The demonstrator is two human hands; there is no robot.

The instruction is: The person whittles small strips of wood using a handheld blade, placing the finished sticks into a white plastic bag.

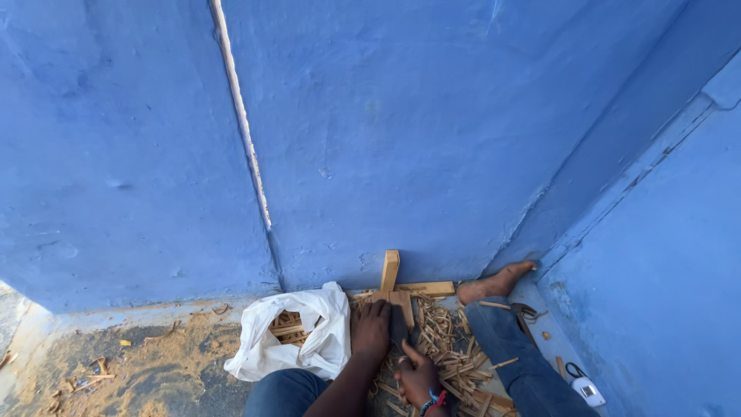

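Just left of the wooden block [395, 297], the white bag [305, 340] holds cut sticks. Your left hand [371, 328] presses flat on the wood before the block; your right hand [417, 377] grips a dark blade [399, 328] beside it, mid-split. Next, keep your fingers clear.

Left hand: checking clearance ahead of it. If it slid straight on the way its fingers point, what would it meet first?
Probably the upright wooden piece just beyond the left hand, then the blue wall; depth is unclear.
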